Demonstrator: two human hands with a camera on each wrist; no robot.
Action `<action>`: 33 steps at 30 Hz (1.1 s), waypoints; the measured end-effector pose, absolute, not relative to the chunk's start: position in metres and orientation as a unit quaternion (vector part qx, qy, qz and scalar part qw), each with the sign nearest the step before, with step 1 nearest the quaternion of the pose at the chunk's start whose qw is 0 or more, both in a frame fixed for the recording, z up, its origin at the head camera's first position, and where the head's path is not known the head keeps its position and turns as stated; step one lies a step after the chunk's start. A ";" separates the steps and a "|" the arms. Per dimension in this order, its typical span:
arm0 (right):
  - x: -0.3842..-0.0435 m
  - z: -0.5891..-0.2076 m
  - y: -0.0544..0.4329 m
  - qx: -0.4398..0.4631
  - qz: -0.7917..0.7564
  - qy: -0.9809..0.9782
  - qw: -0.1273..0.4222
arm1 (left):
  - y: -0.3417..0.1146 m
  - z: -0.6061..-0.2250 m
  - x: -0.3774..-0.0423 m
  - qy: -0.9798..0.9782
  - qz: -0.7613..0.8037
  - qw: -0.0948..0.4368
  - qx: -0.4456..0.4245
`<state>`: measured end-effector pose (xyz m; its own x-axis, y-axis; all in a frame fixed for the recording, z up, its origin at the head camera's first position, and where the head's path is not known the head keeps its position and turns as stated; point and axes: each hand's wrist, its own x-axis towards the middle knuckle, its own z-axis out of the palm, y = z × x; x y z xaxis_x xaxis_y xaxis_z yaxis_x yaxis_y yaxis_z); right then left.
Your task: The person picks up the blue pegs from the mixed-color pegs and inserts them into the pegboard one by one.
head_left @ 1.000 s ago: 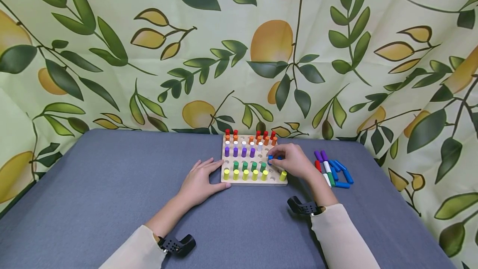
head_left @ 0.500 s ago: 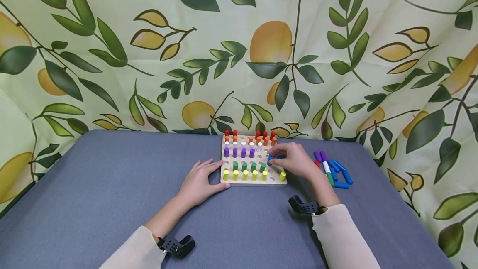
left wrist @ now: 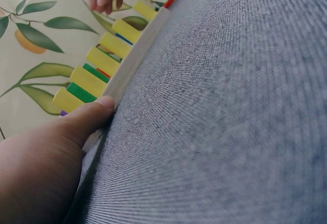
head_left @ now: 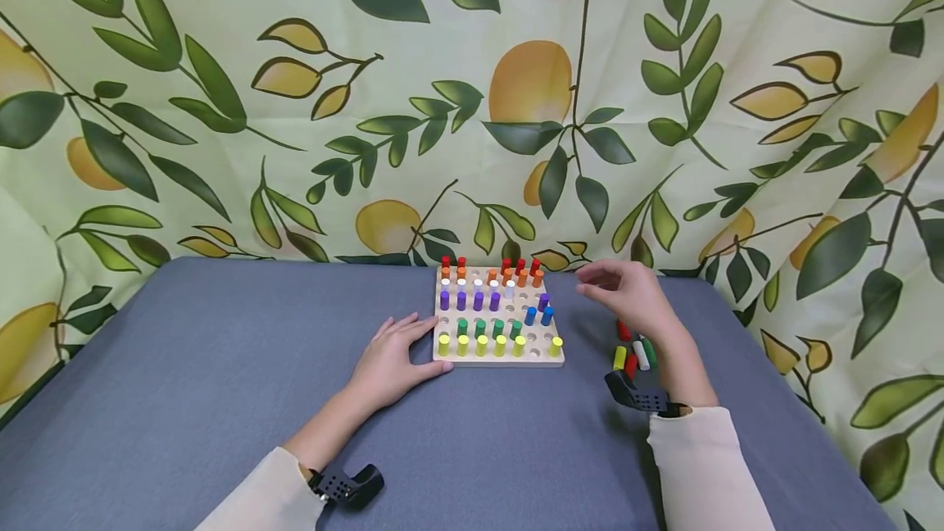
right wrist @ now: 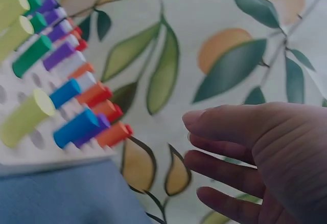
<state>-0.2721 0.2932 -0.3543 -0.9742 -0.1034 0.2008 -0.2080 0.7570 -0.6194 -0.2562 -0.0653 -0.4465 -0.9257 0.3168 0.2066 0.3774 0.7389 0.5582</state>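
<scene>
In the head view, a pale wooden pegboard bears rows of coloured pegs. My left hand rests at its left front corner with straight fingers. Its thumb touches the front edge in the left wrist view. Two blue pegs stand upright at the board's right side, with a purple peg just behind. My right hand hovers to the right of the board, apart from it. In the right wrist view its fingers are loosely bent and hold nothing.
Loose pegs lie on the grey cloth right of the board, among them a yellow peg and a white peg. My right arm hides part of that pile. A leaf-patterned curtain hangs behind the table.
My right hand has let go of a blue peg, which stands in the board, and has moved right, away from it. The left hand stays at the corner.
</scene>
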 end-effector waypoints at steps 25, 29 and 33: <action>-0.250 -0.393 0.384 -0.083 0.297 -0.942 0.132 | -0.066 -0.450 -0.261 -0.930 -0.306 0.055 -0.197; -0.249 -0.401 0.391 -0.114 0.297 -0.938 0.136 | -0.066 -0.450 -0.261 -0.930 -0.306 0.056 -0.198; -0.251 -0.411 0.396 -0.125 0.287 -0.939 0.140 | -0.067 -0.449 -0.260 -0.930 -0.304 0.056 -0.197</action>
